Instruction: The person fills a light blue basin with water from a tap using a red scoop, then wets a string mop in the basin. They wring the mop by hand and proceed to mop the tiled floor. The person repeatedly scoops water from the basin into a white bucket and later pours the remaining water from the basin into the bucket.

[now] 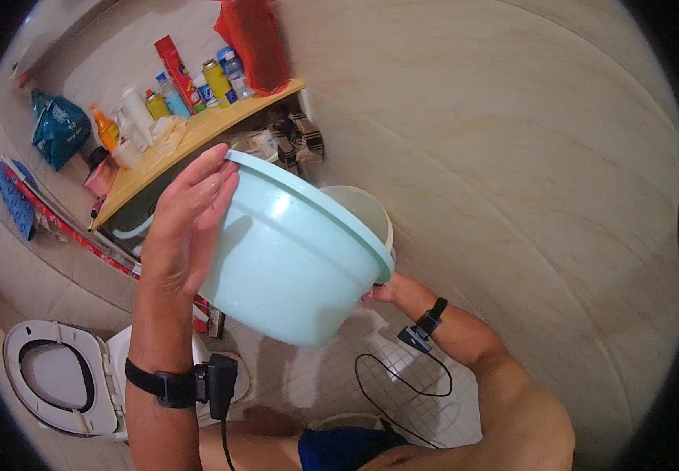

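Observation:
A light blue plastic basin [292,253] is tilted in front of me, its rim facing away so the inside is hidden. My left hand [192,212] grips its upper left side, fingers reaching up to the rim. Low on the right side, my right hand [382,292] holds the basin near the rim; most of its fingers are hidden behind the wall. Behind the basin shows part of a pale plastic bucket [369,206]. Each wrist wears a black strap with a small device and a cable.
A yellow-edged shelf [210,126] holds several bottles and spray cans, including a red aerosol can [180,73]. A red plastic bag [257,47] stands at its end. At lower left is a toilet with its seat [59,377] raised. The floor [339,365] is tiled; a marbled wall [522,176] rises at right.

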{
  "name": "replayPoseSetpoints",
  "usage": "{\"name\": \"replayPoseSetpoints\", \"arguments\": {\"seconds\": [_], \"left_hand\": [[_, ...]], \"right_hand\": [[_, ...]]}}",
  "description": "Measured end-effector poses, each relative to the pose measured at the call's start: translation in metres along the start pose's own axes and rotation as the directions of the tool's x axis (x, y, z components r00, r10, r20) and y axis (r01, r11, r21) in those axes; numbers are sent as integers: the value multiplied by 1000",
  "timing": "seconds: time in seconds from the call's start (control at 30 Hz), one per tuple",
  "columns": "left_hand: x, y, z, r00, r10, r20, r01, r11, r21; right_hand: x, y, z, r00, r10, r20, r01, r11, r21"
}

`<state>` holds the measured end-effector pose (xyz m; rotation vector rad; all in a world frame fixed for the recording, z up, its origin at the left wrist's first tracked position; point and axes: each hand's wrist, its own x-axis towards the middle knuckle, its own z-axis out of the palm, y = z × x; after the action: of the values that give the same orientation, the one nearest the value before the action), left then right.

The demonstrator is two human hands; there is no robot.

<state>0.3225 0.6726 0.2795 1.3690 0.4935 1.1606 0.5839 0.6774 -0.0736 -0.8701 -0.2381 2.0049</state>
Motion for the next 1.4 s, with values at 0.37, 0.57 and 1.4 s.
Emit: {"name": "replayPoseSetpoints", "arguments": {"seconds": [0.37, 0.57, 1.4], "left_hand": [[-20, 9, -5, 1000, -7, 27, 13, 973, -229], [-40, 15, -7, 1000, -1, -7, 0, 989, -150], [-213, 10, -84, 770, -196, -607, 189, 979, -77]], "right_hand": [[-11, -2, 16, 998, 31, -48, -34, 998, -52], [-9, 4, 26, 993, -85, 81, 97, 985, -145], [-19, 30, 59, 872, -438, 216, 488, 795, -359]]}}
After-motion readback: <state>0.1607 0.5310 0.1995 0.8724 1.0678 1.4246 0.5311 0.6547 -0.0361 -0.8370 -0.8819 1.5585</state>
